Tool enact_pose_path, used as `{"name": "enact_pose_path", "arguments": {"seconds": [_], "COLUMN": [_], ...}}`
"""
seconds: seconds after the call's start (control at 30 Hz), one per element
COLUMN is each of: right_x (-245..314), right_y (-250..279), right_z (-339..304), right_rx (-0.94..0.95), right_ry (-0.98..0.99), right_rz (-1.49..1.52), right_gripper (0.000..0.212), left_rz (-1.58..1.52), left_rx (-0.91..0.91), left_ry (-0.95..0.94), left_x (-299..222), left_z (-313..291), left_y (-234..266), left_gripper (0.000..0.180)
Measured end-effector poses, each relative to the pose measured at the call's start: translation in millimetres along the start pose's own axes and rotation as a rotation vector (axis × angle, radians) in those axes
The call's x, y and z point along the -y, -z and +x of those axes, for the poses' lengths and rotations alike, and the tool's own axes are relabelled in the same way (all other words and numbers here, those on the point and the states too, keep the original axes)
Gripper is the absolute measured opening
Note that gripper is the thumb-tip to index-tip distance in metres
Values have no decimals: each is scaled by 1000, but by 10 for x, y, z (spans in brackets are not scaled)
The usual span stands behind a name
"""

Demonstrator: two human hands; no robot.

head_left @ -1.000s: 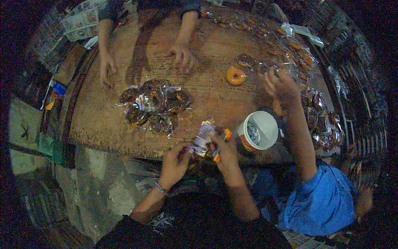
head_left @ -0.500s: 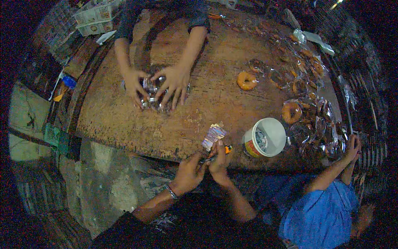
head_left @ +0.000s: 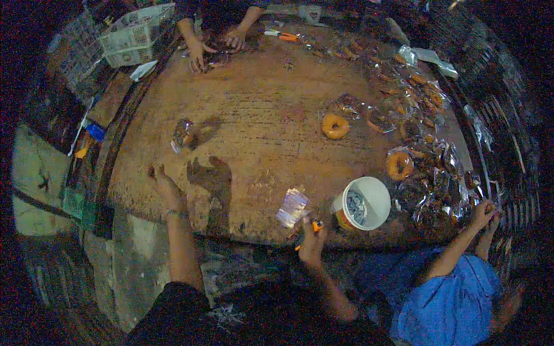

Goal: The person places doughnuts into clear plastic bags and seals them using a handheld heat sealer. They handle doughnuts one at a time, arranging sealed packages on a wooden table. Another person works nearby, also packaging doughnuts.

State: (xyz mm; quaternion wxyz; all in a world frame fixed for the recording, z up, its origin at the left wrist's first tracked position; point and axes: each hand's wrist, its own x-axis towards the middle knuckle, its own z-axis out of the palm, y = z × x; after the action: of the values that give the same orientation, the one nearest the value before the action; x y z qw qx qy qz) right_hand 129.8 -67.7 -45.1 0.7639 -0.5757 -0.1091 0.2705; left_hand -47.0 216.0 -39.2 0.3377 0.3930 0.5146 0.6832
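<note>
- While the person's right hand (head_left: 312, 243) hangs over the near edge of the wooden desk (head_left: 259, 130), its fingers are curled round a small orange-and-black tool (head_left: 317, 225); I can't make out what kind it is
- From the fingertips of that same hand juts a fanned stack of printed labels (head_left: 292, 206), pale and violet, angled up over the wood
- The left hand (head_left: 166, 187) is released, its fingers loosely spread with nothing in them, well apart from the right; a pale bracelet (head_left: 176, 213) circles its wrist
- Beyond the left hand's fingertips, a wrapped dark doughnut (head_left: 182, 136) tilts in clear plastic on the left part of the desk; I cannot tell from here whether it touches the wood
- Just right of the right hand stands a white bucket (head_left: 377, 199), leaning in my view, with small greyish pieces (head_left: 356, 207) inside
- Past the bucket, a heap of glossy wrapped doughnuts (head_left: 438, 202) crowds the desk's right side, with a golden ring doughnut (head_left: 392, 165) at its edge
- Farther in, a second golden doughnut (head_left: 328, 131) lies near the middle right
- At the far edge rests an orange-handled tool (head_left: 288, 37); left of it, a dark-sleeved co-worker (head_left: 249, 21) reaches down to the desk
- On the right sits a co-worker in a blue shirt (head_left: 444, 305), and at the far left stands a pale plastic crate (head_left: 131, 56)
</note>
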Motion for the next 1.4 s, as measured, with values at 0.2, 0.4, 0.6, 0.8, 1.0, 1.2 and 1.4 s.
{"name": "enact_pose_path", "arguments": {"seconds": [0.2,0.4,0.6,0.8,1.0,1.2,1.4], "right_x": [-152,-58,-173,-446,-507,-191,16], "right_y": [166,373,553,627,368,105,-74], "right_z": [-55,7,-238,-634,-564,-610,-679], "right_rx": [176,281,373,525,476,430,217], "right_ry": [-17,238,249,274,437,366,531], "right_rz": [-353,-599,-612,-670,-559,-297,-362], "right_gripper": [20,17,17,32,31,30,40], "left_rz": [389,338,414,587,329,342,338], "left_rx": [927,1369,1399,1452,1349,1286,1340], "left_ry": [-49,-407,-581,-631,-366,-160,-164], "left_x": [-112,-175,58,373,268,265,559], "left_z": [-891,-1708,-2173,-1762,-1317,-762,-328], "left_y": [-173,-1250,-2571,-2556,-1444,46,1302], "left_gripper": [16,31,54,72,69,66,63]}}
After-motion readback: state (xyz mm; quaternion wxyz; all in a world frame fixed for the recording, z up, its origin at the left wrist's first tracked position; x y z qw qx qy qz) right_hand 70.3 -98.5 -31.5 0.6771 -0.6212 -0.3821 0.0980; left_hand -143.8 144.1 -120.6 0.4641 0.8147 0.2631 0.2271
